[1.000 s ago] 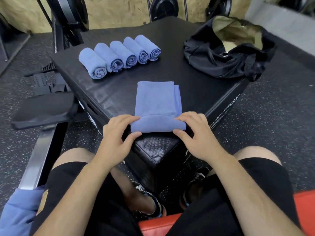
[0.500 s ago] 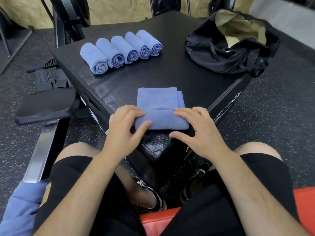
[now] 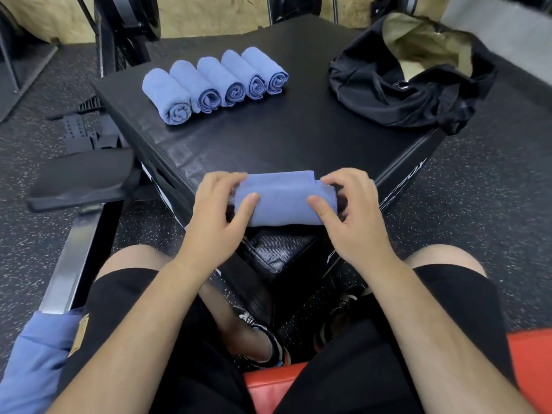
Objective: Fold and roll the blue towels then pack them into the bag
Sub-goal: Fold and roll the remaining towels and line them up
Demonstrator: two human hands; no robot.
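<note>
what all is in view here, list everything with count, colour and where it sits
rolled towels: five, blue, side by side in a row on the far left of the box top
partly rolled towel: one, blue, at the near corner of the box top
bag: one, black with tan lining, mouth open, far right of the box top
box: one, black, in front of the person
loose cloth: one bundle, blue, bottom left by the left thigh
padded bench: one, black pad on a metal rail, left of the box
seat: one, red, under the person
shoes: two, dark, below the box's near corner
left hand: holds the partly rolled towel's left end
right hand: holds its right end
</note>
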